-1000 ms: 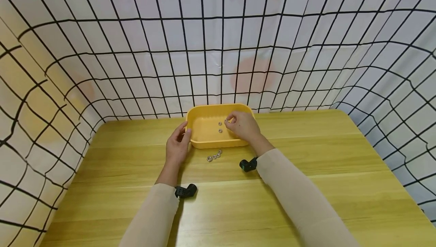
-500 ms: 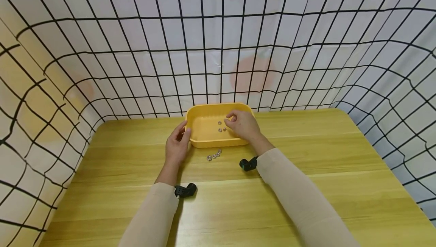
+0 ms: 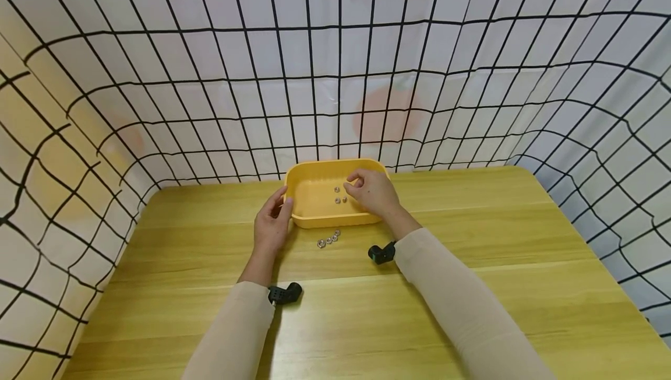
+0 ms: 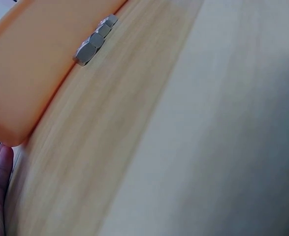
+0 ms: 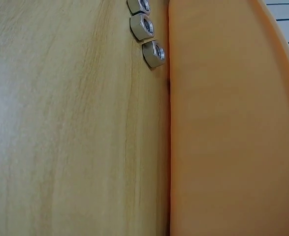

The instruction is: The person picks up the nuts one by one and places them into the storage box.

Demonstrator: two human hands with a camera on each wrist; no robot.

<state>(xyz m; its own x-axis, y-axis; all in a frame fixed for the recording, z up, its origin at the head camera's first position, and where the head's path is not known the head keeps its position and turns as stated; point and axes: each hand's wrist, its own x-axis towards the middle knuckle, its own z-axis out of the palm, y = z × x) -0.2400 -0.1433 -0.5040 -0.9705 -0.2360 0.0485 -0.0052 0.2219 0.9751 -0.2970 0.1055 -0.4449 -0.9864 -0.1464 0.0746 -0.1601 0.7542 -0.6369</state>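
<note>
A yellow plastic tray [image 3: 314,222] stands on the wooden table. My left hand [image 3: 271,225] grips its left end, thumb at the rim and fingers along the outer side. Over the tray's right part hovers my right hand [image 3: 373,193], its thumb and index finger bent with a small gap between them; I see nothing held there. Three small metal nuts, one being a nut [image 3: 337,200], lie inside the tray near those fingertips. In front of the tray, several hex nuts make a slanting row, the biggest nut [image 3: 321,243] at its left end.
The row of nuts shows close up in both wrist views, including a large nut [image 4: 86,52] and an end nut [image 5: 154,53] beside the tray wall. A black grid net [image 3: 325,83] over a pale cloth rises behind the table [image 3: 472,240] and along both sides.
One second ago my right fingertips pinched a small nut; they have let it go and it lies in the tray beside the other two. The left hand has stayed in place.
</note>
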